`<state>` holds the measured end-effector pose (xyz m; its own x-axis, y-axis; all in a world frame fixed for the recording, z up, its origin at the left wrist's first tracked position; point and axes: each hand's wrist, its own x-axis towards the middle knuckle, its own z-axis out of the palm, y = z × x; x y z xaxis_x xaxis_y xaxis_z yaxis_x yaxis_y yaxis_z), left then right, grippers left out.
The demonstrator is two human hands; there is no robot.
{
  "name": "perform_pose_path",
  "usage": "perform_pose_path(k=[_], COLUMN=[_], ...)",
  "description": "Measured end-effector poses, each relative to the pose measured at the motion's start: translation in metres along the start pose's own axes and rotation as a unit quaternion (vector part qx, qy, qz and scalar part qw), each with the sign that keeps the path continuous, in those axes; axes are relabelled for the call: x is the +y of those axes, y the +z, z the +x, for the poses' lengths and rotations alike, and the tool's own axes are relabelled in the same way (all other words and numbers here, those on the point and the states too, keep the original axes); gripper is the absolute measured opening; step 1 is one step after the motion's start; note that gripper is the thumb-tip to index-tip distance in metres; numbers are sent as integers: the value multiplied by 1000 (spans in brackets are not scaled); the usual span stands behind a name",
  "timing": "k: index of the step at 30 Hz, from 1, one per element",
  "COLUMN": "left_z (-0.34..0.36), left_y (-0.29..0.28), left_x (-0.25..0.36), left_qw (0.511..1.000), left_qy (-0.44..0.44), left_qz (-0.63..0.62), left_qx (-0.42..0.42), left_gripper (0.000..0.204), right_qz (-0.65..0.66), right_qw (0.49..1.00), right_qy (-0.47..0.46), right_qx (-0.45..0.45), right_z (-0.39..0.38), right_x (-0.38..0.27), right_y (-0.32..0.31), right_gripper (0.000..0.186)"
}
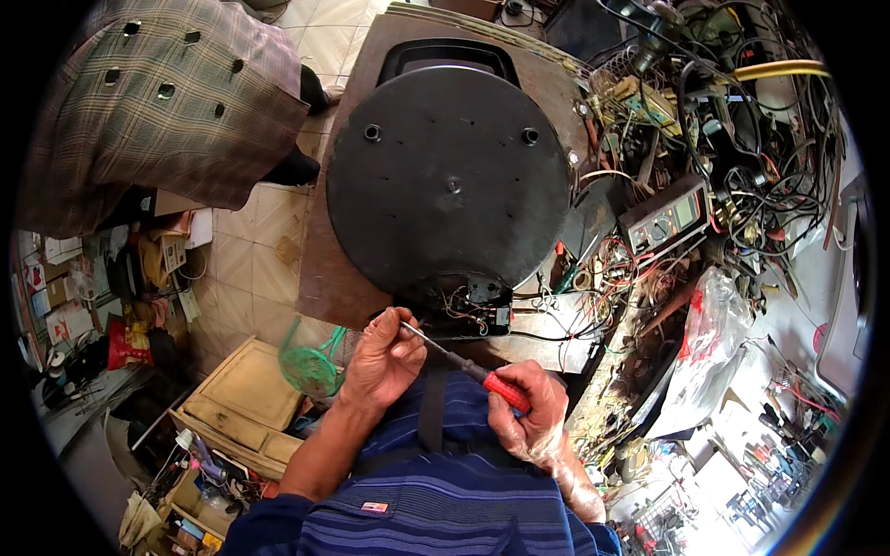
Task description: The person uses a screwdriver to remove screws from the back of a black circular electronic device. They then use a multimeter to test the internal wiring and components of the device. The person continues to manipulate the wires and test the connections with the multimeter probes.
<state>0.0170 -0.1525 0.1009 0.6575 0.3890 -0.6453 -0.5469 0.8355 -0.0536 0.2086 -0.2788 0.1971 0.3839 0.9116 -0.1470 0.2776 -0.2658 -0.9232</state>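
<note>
Head view. Screwdriver [473, 371] is held clear of the appliance, in front of the wearer's striped blue clothing [436, 491], shaft pointing up and to the left. Right hand [533, 408]: fingers closed around the red handle. Left hand [382, 357]: fingers nearly shut, thumb and fingertips pinched at the shaft's far end; cannot tell whether a small part is also between them.

Round black appliance [445, 195] lies on the brown desk [343, 283], flat face up, just beyond both hands. Two short round posts stand on its far half; a black loop handle [448, 48] projects at the far edge. Near edge: recess with exposed thin wires [464, 308] beside a black block, near the left fingertips.

Right of the appliance: multimeter [663, 218] with a grey display, among loose wires and parts; tangled cables [769, 185] beyond. Clear plastic bag [705, 343] lies nearer the wearer. Left: checked cloth [176, 111] with holes; below it, pale wooden cabinet [246, 389] beside a green openwork item [311, 366].
</note>
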Motion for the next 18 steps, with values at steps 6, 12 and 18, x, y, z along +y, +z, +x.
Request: perform_pose_path(k=[6, 12, 18], left_z=[6, 16, 28], left_y=[15, 28, 38], left_x=[6, 13, 25], left_qw=[997, 995, 992], left_qy=[-3, -13, -33], left_qz=[-75, -98, -122], left_qx=[9, 11, -16], left_gripper=[24, 24, 25], right_qz=[-19, -24, 4], right_qw=[999, 999, 999], right_qy=[-22, -31, -9], right_qx=[22, 25, 52], right_z=[6, 19, 31], right_x=[-4, -8, -9], right_y=[9, 12, 18], right_gripper=[33, 33, 34])
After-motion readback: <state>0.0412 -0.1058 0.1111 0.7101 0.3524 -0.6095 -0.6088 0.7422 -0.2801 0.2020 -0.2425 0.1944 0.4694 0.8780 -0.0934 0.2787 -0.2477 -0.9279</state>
